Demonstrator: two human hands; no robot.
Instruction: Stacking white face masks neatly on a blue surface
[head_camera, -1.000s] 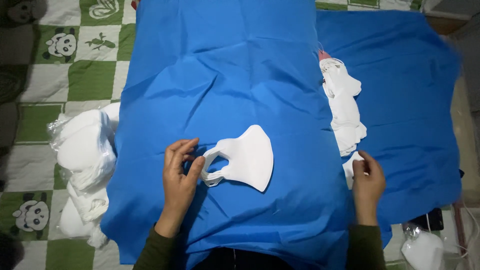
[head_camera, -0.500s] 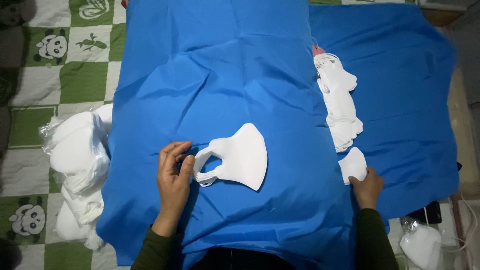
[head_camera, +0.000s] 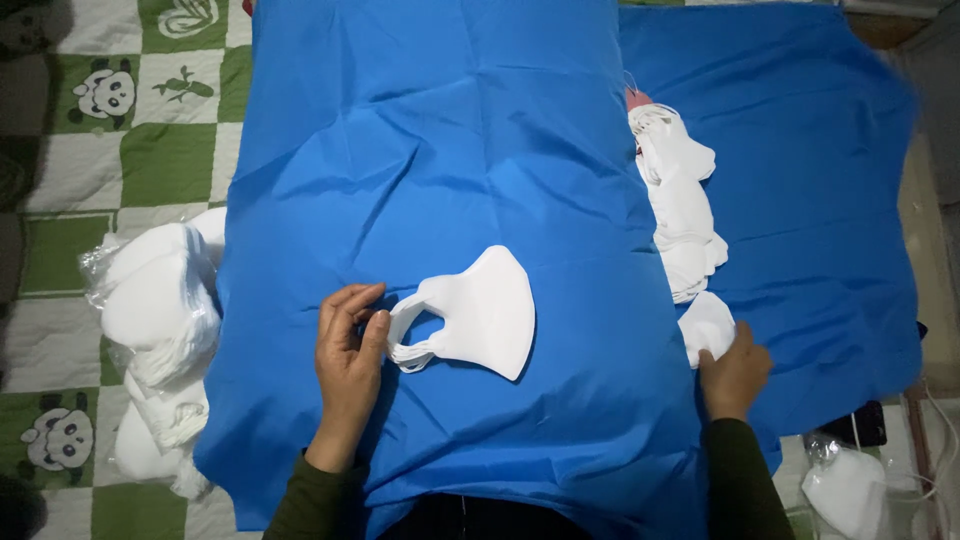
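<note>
Two hands are at work on the blue cloth (head_camera: 450, 150) that covers the worktop. Since the earlier frame the right hand (head_camera: 733, 372) has drawn slightly further in toward the body, and its fingers now grip the single white mask (head_camera: 706, 324) lying at the near end of the row of white masks (head_camera: 680, 205). The left hand (head_camera: 350, 345) has kept its place, fingertips pinched lightly on the ear loops (head_camera: 410, 330) of the stack of white masks (head_camera: 480, 310) in the middle of the cloth.

That middle stack lies just right of the left hand, touching its fingertips, and well apart from the right hand. How many masks it holds cannot be told; only thin layered edges show at the loops. The overlapping row on the right is likewise too crowded to count. On the left, off the cloth's edge, sits one clear bag of masks (head_camera: 150, 300) on a green-and-white checked quilt (head_camera: 120, 120).
</note>
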